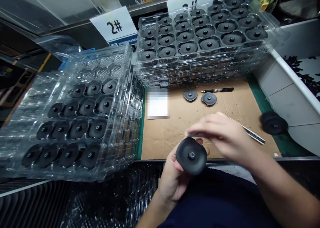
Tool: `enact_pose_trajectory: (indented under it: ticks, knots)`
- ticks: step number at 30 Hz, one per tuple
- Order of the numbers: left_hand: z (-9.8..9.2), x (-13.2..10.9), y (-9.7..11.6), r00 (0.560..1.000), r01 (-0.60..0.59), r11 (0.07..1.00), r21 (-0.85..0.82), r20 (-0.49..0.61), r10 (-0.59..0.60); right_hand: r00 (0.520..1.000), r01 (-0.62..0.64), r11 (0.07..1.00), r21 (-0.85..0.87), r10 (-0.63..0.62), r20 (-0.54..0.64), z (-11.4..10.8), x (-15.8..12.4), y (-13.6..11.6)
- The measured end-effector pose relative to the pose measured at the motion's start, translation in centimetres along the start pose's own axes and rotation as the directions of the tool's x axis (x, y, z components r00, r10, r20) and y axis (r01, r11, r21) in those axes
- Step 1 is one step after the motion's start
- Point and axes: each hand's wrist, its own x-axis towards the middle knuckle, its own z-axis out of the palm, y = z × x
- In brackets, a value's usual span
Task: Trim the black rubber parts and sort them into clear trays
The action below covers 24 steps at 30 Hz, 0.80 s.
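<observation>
My left hand [172,181] grips a black dished rubber-looking disc [183,159] from below and behind, its small central stub facing me. Over the upper rim of that disc, my right hand [222,134] has its fingers bent together, the fingertips at or very close to the edge. Whatever may be between those fingers is hidden and slightly blurred. Two similar discs, one [190,95] beside another [209,98], lie farther back on the cardboard sheet [162,138]. Partly behind my right forearm is a slim white-and-black stick-like tool [255,136].
Clear plastic trays [117,121] of discs are stacked on the left; another tray stack [200,63] stands at the back. A black pen [217,90] and a blurred white paper [158,103] lie on the cardboard. More discs [274,123] sit by the right-hand wall [297,101].
</observation>
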Motion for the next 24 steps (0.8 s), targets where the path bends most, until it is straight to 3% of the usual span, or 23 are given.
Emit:
enact_pose_trajectory:
  ticks: [2,5,9,12,14,15,17,19,22,24]
  knots:
    - [0.0,0.0,0.1,1.000,-0.007,0.997,-0.080,0.016,0.008,0.972,-0.234,0.972,0.005,0.234,0.009,0.3,-1.3,2.9]
    - [-0.2,0.2,0.4,0.999,-0.005,0.984,-0.178,0.052,0.014,0.869,-0.495,0.868,0.039,0.495,0.015,2.6,-4.7,6.6]
    - [-0.4,0.7,0.3,0.998,-0.004,0.984,-0.179,0.060,0.015,0.839,-0.545,0.833,0.101,0.539,0.079,5.2,-7.7,7.9]
    - [-0.2,1.1,-0.1,0.999,-0.008,0.991,-0.134,0.033,0.012,0.821,-0.559,0.820,0.121,0.568,-0.058,4.0,-6.4,5.1]
    - [0.0,1.2,-0.2,1.000,-0.021,0.995,-0.098,-0.005,0.020,0.825,-0.500,0.860,0.101,0.508,-0.247,2.6,-4.6,2.0]
    - [0.1,1.2,-0.2,0.999,-0.024,0.997,-0.079,-0.024,0.022,0.867,-0.400,0.914,0.070,0.402,-0.293,2.1,-3.8,0.4]
    - [0.1,1.3,0.1,0.998,-0.028,0.999,-0.047,-0.049,0.026,0.959,-0.124,0.992,0.030,0.128,-0.251,1.4,-2.5,-2.4]
    - [0.1,1.4,0.5,0.998,-0.044,0.999,-0.032,-0.041,0.043,0.995,0.031,0.997,0.068,-0.025,-0.099,1.3,-1.8,-3.9]
    - [0.3,1.6,0.9,0.993,-0.112,0.993,-0.029,-0.025,0.111,0.998,-0.002,0.996,0.085,-0.003,0.062,1.4,-1.1,-4.2]
    - [0.7,1.7,1.0,0.993,-0.113,0.993,-0.014,-0.020,0.113,0.999,0.019,1.000,0.023,-0.018,-0.041,1.5,-0.8,-3.8]
